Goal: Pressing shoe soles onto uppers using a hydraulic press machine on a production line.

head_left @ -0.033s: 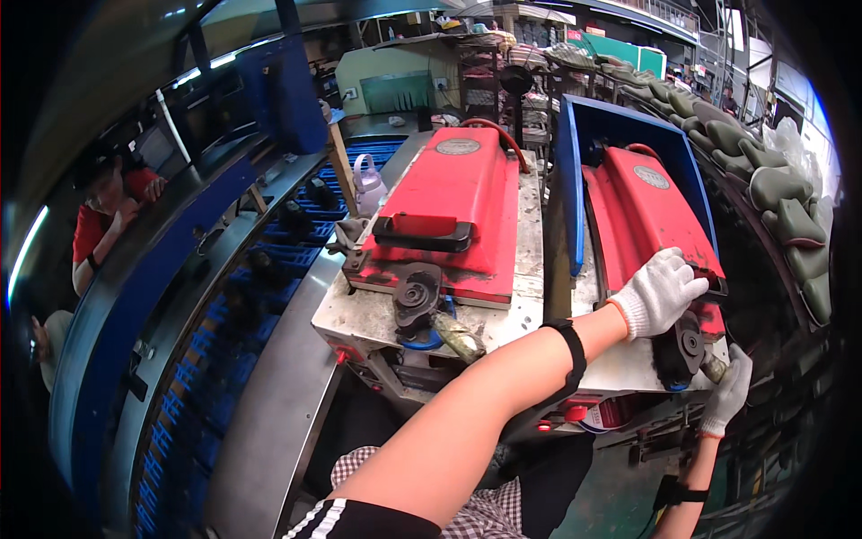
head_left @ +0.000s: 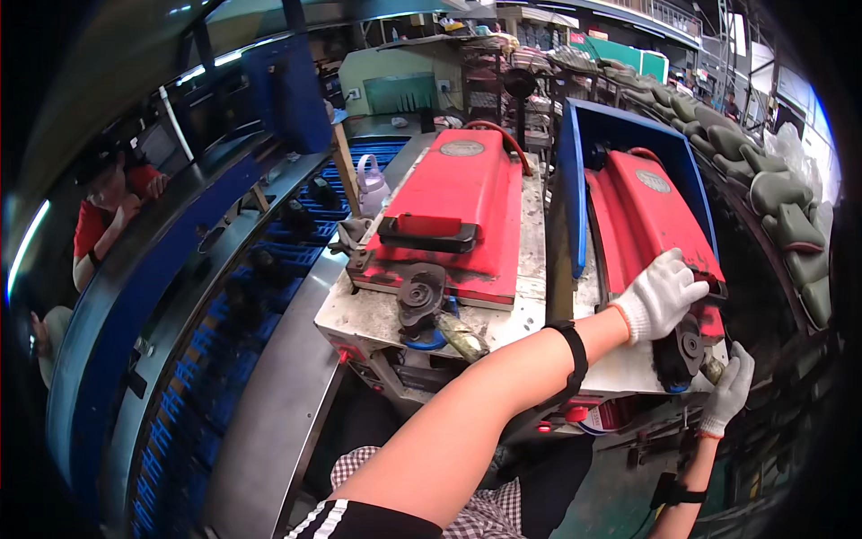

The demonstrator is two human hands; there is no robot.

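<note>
Both of my hands wear white knit gloves. My left hand [head_left: 663, 295] reaches across to the right-hand machine, its fingers bent over the black handle [head_left: 717, 286] at the front of the red cover [head_left: 639, 202]. Lower and further right, my right hand [head_left: 731, 393] has its fingers around a tape-wrapped lever [head_left: 712, 369]. That lever joins a dark round clamp [head_left: 690, 346] below the cover's front edge. On the left-hand machine, a second red cover [head_left: 458, 202] lies down, with its own black handle [head_left: 429, 235], dark clamp [head_left: 419, 295] and taped lever [head_left: 462, 336].
A blue hood [head_left: 575, 189] surrounds the right cover. Red buttons [head_left: 576, 414] sit on the machine's front. At left runs a conveyor with blue slats [head_left: 202, 350]; a person in red [head_left: 108, 211] is beyond it. Olive cushions [head_left: 779, 193] line the far right. A lilac bottle [head_left: 372, 187] stands behind.
The whole view has shifted very slightly. Both hands keep the same places on the right-hand machine.
</note>
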